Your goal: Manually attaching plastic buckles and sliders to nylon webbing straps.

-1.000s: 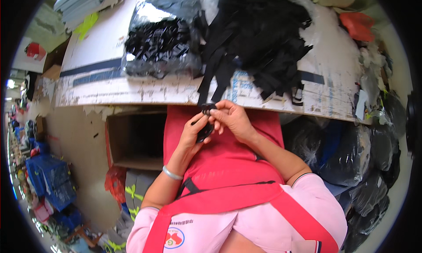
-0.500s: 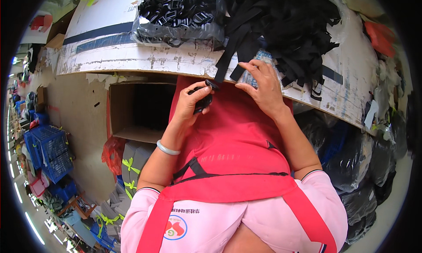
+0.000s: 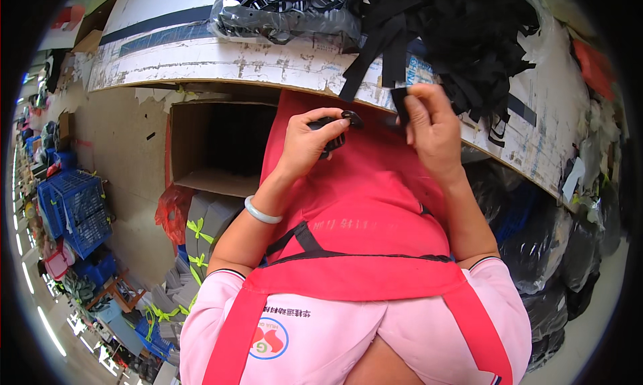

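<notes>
My left hand [image 3: 307, 144] is closed around several black plastic buckles, with one buckle [image 3: 352, 120] standing out at the tips of the thumb and forefinger. A short black webbing strap [image 3: 399, 105] is pinched between the thumb and fingers of my right hand [image 3: 435, 134], just off the table's near edge. Both hands are above the red apron [image 3: 355, 184], apart from each other. Beyond the right hand lies a tangled pile of black straps [image 3: 462, 43], some ends hanging toward the edge. A plastic-lined container [image 3: 284, 27] full of black buckles stands left of that pile.
The worn white tabletop [image 3: 201, 67] curves across the far side. Below it at left sits an open cardboard box [image 3: 214, 144], with a red plastic bag [image 3: 175, 207] beside it. Dark filled plastic bags [image 3: 536, 251] crowd the right. Blue crates [image 3: 77, 214] stand farther left.
My right hand has taken hold of a strap and drawn it toward me and right, off the table edge. My left hand has moved slightly right, its buckles still held.
</notes>
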The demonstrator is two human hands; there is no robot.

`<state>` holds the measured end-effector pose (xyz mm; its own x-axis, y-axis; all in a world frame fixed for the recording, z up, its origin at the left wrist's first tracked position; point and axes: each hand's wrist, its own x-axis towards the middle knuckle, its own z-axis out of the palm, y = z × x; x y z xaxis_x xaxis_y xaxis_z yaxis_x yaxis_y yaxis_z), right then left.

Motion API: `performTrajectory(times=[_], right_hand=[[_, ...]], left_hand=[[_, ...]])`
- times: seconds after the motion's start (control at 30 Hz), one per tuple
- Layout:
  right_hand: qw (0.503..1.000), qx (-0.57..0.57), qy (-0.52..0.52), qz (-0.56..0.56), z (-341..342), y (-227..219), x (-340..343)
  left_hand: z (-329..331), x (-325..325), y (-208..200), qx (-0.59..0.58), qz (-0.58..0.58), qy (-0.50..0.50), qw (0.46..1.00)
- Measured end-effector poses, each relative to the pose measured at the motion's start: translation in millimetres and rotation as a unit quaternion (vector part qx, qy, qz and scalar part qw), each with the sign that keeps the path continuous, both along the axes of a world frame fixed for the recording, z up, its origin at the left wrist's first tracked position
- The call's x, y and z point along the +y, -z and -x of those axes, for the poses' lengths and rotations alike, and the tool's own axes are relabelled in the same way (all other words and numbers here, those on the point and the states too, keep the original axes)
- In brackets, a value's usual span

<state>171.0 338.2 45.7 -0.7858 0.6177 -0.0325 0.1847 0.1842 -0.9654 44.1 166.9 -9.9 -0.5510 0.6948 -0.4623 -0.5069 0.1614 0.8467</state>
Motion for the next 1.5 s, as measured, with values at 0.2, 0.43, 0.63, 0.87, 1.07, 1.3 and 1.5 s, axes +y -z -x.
performTrajectory(times=[0.2, 0.43, 0.63, 0.87, 1.07, 1.3, 1.5], right_hand=[[0.988, -0.058, -0.106, 0.096, -0.2, 21.0, -18.7], [0.965, -0.066, -0.126, 0.22, 1.7, 32.4, -14.7], [0.925, -0.129, -0.108, 0.342, -6.9, 18.0, -16.5], [0.893, -0.056, -0.045, 0.443, -2.8, 30.8, -24.8], [0.846, 0.014, -0.028, 0.533, -2.7, 42.3, -22.7], [0.906, 0.019, 0.001, 0.424, 0.4, 51.9, -28.4], [0.897, -0.012, -0.055, 0.438, -1.1, 47.8, -20.7]], left_hand=[[-12.7, 5.6, -4.7, 0.044, -0.006, 0.012, 0.999], [-22.1, 4.3, 4.6, 0.063, -0.033, 0.012, 0.997], [-18.2, 6.9, 1.4, 0.067, -0.032, -0.017, 0.997], [-26.6, 7.0, 8.8, 0.203, -0.036, -0.008, 0.979], [-21.9, 8.2, 13.6, 0.451, -0.045, 0.005, 0.891], [-20.8, 2.6, 8.5, 0.531, 0.011, 0.07, 0.845], [-14.4, -7.0, 10.8, 0.532, 0.005, 0.09, 0.842]])
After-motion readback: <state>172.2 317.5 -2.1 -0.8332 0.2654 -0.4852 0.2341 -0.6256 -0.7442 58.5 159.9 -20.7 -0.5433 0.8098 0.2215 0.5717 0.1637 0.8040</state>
